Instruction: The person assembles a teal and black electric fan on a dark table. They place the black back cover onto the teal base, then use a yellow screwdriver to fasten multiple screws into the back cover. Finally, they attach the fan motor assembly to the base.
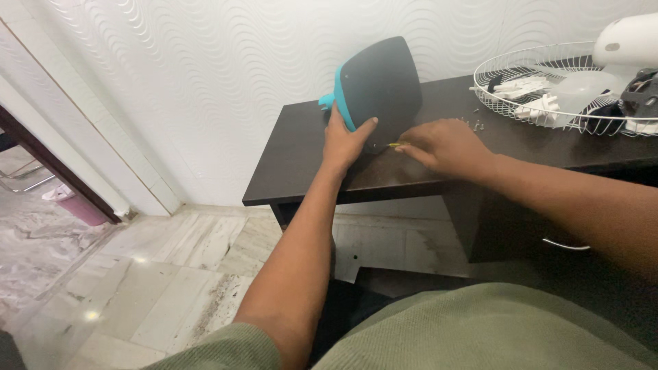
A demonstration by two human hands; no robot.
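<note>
My left hand (345, 140) grips the lower edge of a dark grey fan base with a teal rim (377, 85), holding it tilted up on edge on the dark brown table (301, 161). My right hand (445, 146) is closed on a small screwdriver with a yellow-green shaft (396, 144), its tip pointing at the underside of the base near my left thumb.
Several small screws (473, 124) lie on the table behind my right hand. A white wire fan guard (521, 65) holding white blade parts and a white motor housing (627, 41) sit at the right. A drawer handle (565, 244) shows below. Tiled floor lies left.
</note>
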